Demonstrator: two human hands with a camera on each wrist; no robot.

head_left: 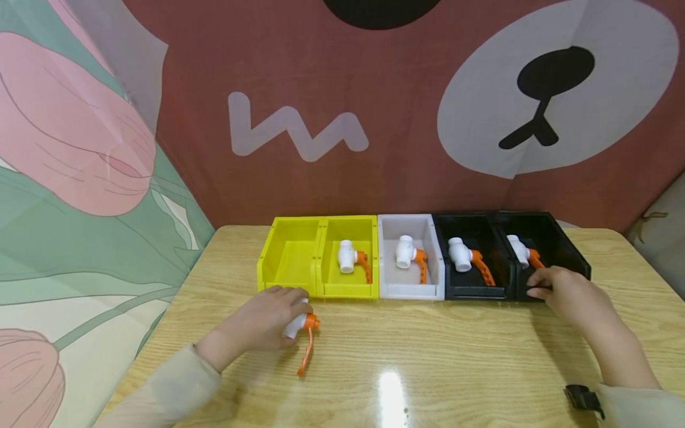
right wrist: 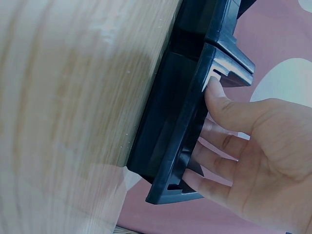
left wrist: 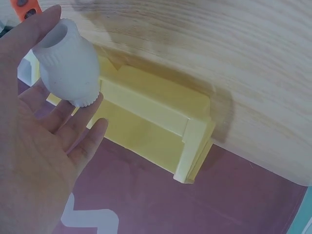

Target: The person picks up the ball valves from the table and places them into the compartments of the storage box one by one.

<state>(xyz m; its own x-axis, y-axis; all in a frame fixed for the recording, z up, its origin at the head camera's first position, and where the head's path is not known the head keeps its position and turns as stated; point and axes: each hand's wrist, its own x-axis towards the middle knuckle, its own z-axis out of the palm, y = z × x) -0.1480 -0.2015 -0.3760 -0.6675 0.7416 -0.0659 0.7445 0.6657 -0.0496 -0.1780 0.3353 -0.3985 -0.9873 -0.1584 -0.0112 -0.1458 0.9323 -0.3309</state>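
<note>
My left hand (head_left: 275, 318) holds a white ball valve (head_left: 295, 326) with an orange lever, just in front of the leftmost yellow bin (head_left: 291, 255). In the left wrist view the thumb and fingertips are around the white valve body (left wrist: 70, 66). My right hand (head_left: 569, 297) reaches over the front of the far-right black bin (head_left: 562, 244), fingers inside it. There it meets the orange lever of another ball valve (head_left: 518, 249); I cannot tell whether it grips that lever. In the right wrist view the thumb lies at the rim of the black bin (right wrist: 163, 112).
More ball valves lie singly in the second yellow bin (head_left: 330, 279), the white bin (head_left: 387, 282) and the left black bin (head_left: 452, 282). The bins stand side by side along the back of the wooden table (head_left: 439, 351), before a printed cloth (head_left: 299, 184).
</note>
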